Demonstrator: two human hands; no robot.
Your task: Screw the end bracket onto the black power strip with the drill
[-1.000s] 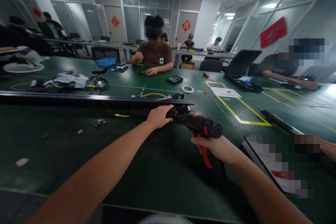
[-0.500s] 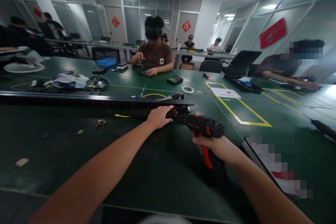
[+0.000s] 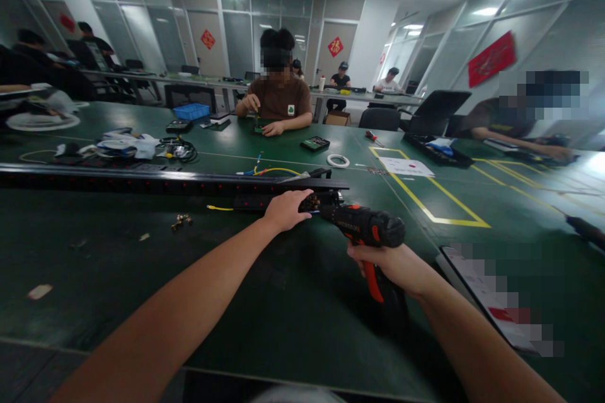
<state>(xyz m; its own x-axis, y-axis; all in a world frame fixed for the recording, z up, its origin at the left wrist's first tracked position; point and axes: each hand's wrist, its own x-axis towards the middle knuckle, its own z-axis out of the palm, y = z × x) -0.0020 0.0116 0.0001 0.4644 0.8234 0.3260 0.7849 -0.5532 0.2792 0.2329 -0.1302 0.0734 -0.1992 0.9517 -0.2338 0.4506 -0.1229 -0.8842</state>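
I see the right hand (image 3: 390, 262) gripping a drill (image 3: 366, 225), nose toward nine o'clock — left hand (image 3: 285, 210) part-spread by brass pieces (image 3: 312, 202), its hold unclear.

On the table (image 3: 265, 277) there is one drill (image 3: 363, 225), one long black rail (image 3: 142, 180), one blue basket (image 3: 191, 111), one white ring (image 3: 329, 161) and one red-handled screwdriver (image 3: 372, 136). One loose pile of brass-coloured pieces (image 3: 181, 221) is too small to count singly.

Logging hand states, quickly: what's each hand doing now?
Left hand: on the black assembly, grip unclear.
Right hand: closed around the power drill.
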